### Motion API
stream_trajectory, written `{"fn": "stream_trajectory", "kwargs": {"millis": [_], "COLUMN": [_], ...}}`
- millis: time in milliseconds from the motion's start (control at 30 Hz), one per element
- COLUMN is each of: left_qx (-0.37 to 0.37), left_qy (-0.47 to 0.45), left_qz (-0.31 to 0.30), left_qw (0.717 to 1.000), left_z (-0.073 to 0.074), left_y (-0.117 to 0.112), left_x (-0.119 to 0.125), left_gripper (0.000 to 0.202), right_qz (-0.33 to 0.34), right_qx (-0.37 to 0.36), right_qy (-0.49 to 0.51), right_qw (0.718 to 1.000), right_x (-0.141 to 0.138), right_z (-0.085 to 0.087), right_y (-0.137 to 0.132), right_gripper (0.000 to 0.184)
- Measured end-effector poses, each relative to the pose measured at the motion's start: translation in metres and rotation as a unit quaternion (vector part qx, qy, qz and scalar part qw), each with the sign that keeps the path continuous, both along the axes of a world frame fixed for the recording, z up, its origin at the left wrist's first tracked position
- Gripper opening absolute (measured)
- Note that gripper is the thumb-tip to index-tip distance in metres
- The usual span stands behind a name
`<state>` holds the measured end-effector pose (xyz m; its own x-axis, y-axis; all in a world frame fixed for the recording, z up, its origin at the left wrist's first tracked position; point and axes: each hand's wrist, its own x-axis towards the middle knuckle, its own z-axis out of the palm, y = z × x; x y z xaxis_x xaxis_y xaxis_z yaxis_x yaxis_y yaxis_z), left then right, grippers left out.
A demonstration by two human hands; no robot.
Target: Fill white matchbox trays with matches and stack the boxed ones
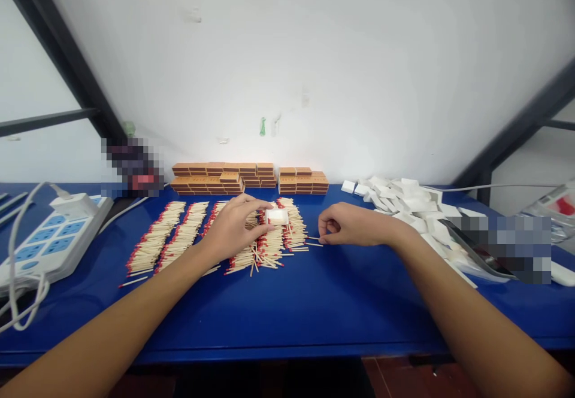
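Observation:
My left hand grips a small white matchbox tray between thumb and fingers, above the rows of matches. Some pale matchsticks show inside the tray. To the right of the rows, my right hand is closed, thumb and fingers pinched at the end of a matchstick low over the table. Red-headed matches lie in several slanted rows, and those nearest the tray are partly covered by my left hand. A few loose matches lie at the right edge of the rows.
Brown matchboxes are stacked along the wall on the blue table. At the right lies a heap of white trays beside a dark-edged object, partly blurred out. A white power strip with cables stands at the left.

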<state>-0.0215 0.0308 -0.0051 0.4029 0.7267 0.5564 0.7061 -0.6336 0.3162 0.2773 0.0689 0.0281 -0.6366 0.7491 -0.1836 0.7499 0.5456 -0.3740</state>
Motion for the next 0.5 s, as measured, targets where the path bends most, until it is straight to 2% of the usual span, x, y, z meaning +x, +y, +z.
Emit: {"fn": "stream_trajectory", "kwargs": {"millis": [133,367,500], "left_qx": [0.003,-0.003,-0.004], "left_qy": [0.000,0.002,0.002], "left_qz": [-0.002,-0.003,-0.003], "left_qw": [1.000,1.000,1.000], "left_z": [0.0004,0.0006,0.0020], "left_y": [-0.0001,-0.0005,-0.0012], "left_x": [-0.0002,0.0000,0.0007], "left_gripper": [0.035,0.034,0.034], "right_qz": [0.003,0.012,0.013], "right_qx": [-0.011,-0.026,-0.007], "right_qy": [0.000,-0.007,0.010], "right_qw": [1.000,1.000,1.000], "right_x": [-0.0038,-0.0039,-0.0050], "right_z": [-0.0012,-0.0008,0.0005], "right_y": [-0.0003,-0.0030,-0.0034], "right_gripper": [0.020,0.016,0.017]}}
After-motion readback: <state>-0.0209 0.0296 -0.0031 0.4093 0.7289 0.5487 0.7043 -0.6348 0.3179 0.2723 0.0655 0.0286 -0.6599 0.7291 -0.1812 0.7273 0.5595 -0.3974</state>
